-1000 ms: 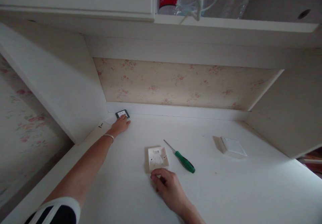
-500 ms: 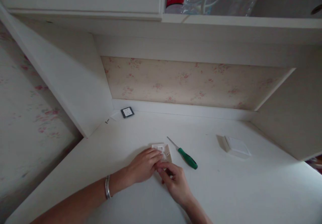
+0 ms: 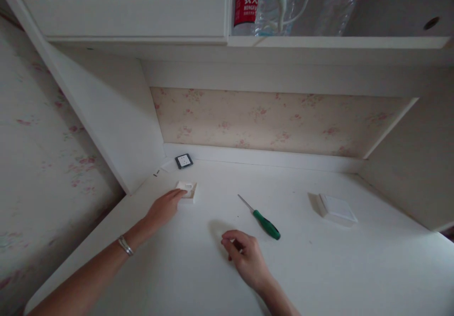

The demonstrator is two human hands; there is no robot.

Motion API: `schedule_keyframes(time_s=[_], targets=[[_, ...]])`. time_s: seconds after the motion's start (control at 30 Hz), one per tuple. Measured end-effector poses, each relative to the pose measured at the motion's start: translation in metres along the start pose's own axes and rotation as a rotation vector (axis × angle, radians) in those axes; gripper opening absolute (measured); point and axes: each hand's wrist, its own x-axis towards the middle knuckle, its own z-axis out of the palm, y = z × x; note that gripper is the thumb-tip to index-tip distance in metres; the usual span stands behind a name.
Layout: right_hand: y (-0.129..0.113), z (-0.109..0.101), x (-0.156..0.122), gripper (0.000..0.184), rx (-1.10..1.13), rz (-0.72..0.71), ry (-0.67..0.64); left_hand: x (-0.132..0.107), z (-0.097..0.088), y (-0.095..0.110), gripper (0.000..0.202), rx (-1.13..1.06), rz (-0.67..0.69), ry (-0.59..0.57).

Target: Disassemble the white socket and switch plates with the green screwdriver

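My left hand (image 3: 163, 212), a silver bracelet on its wrist, grips the near left side of a shallow white plastic mounting box (image 3: 190, 199). The box rests on or just over the white desk at the left, and the fingers partly cover its inside. Nearer the middle, my right hand (image 3: 246, 259) is held with thumb and forefinger pinched together. Whatever may be between those fingertips is too small to make out. A screwdriver (image 3: 266, 224) with a green handle lies to the right of this hand, its shaft pointing to the back left.
A dark-framed socket plate (image 3: 183, 161) lies at the back left, with small dark pieces (image 3: 156, 173) beside it. Another white box (image 3: 336, 209) sits at the right. Side panels bound the desk, and a shelf overhead holds plastic bottles (image 3: 247, 6).
My left hand has carried the white mounting box from beside my right hand toward the back left. The right hand keeps its pinch in nearly the same place. The view has tilted slightly.
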Motion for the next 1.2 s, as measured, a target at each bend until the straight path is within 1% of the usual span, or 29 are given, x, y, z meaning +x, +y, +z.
schedule_keyframes(time_s=[0.1,0.2,0.3,0.47,0.53,0.73,0.87,1.0,1.1,1.2], targets=[[-0.002,0.000,-0.001,0.028,-0.025,0.004,-0.017,0.011,0.000,-0.025,0.057,0.054,-0.046,-0.016],[-0.002,0.000,-0.001,0.027,-0.035,0.006,-0.034,0.029,0.005,-0.035,0.052,0.083,-0.087,-0.016],[0.000,0.002,-0.001,0.026,-0.031,0.014,-0.049,0.052,0.014,-0.031,0.049,0.077,-0.091,0.000],[0.001,0.002,0.000,0.026,-0.021,0.031,-0.046,0.093,0.028,-0.013,0.041,0.039,-0.038,0.026],[0.001,0.001,0.001,0.025,-0.014,0.041,-0.049,0.107,0.032,-0.009,0.039,0.033,-0.036,0.029],[0.002,0.000,0.003,0.020,-0.008,0.039,-0.051,0.139,0.041,-0.016,0.040,0.034,-0.086,0.019],[0.002,0.000,0.002,0.018,-0.012,0.031,-0.058,0.151,0.045,-0.021,0.044,0.028,-0.129,0.023],[0.001,0.000,0.002,0.018,-0.024,0.043,-0.061,0.154,0.045,-0.021,0.050,-0.001,-0.166,0.035],[0.001,0.000,0.002,0.018,-0.019,0.050,-0.052,0.152,0.042,-0.014,0.049,-0.033,-0.186,0.074],[0.003,-0.004,0.005,0.021,-0.010,0.048,0.006,0.144,0.034,0.001,0.043,-0.080,-0.181,0.142]])
